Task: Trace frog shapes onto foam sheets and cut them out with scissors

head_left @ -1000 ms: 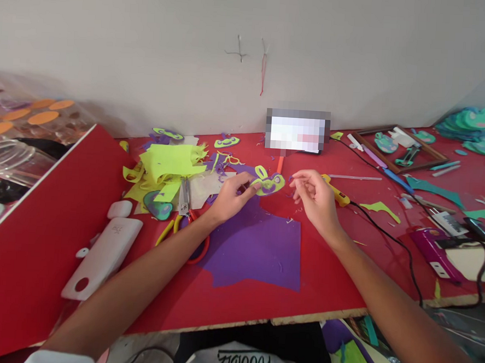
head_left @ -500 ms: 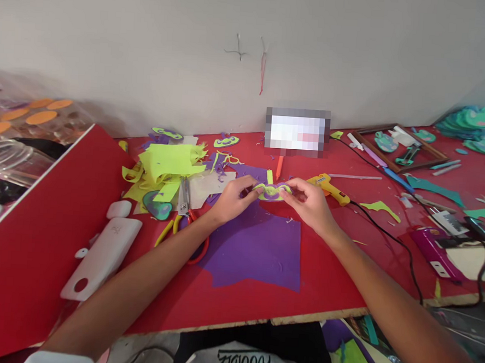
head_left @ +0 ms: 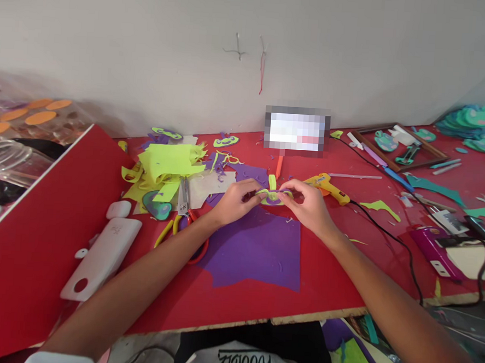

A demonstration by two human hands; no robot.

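Between my two hands is a small purple and yellow-green foam cutout [head_left: 272,198], its outer ends covered by my fingers. My left hand [head_left: 240,202] pinches its left end, and my right hand [head_left: 305,204] pinches the right end. Just behind the cutout stands a short yellow-green strip [head_left: 272,182]; whether it is joined to the cutout I cannot tell. A purple foam sheet [head_left: 254,253] with a jagged edge lies below my hands. Scissors [head_left: 184,200] with red and yellow handles rest left of my left hand, partly hidden by my forearm.
A yellow glue gun [head_left: 334,191] with a black cord lies right of my right hand. Yellow-green foam scraps [head_left: 165,160] are heaped at the left. A white power bank [head_left: 103,258] sits by the red panel [head_left: 36,256]. A wooden frame [head_left: 426,162] stands at the back right.
The foam cutout has tilted and shifted slightly in my fingers, with both hands still pinching its ends. More of the yellow-green strip behind it shows now.
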